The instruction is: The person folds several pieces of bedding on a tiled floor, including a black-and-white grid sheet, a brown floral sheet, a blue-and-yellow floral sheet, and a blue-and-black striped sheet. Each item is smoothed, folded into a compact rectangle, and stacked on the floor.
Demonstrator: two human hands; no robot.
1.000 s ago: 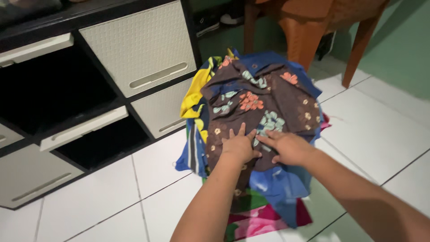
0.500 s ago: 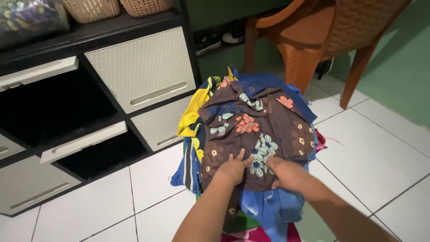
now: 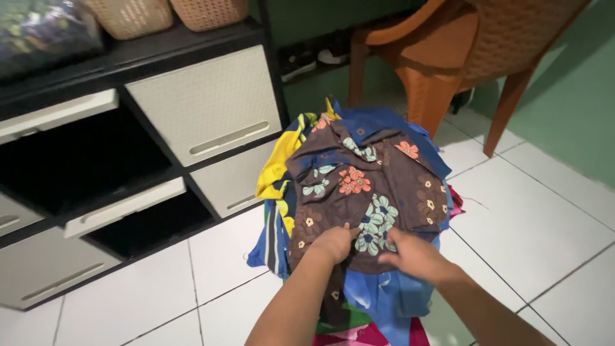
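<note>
A brown floral garment lies on top of a pile of clothes on the white tiled floor. Under it are a blue garment and a yellow and blue one, with a pink and green cloth at the bottom. My left hand is pinching the brown garment's near edge, fingers curled into the fabric. My right hand is beside it on the same edge, fingers bent around the cloth.
A black storage unit with cream drawers stands at the left; two drawers are pulled out. Woven baskets sit on top. A brown plastic chair stands behind the pile by a green wall. Shoes lie behind.
Both hands have slid from flat on the brown garment toward its near edge and curled into the fabric. The view has tilted up a little.
</note>
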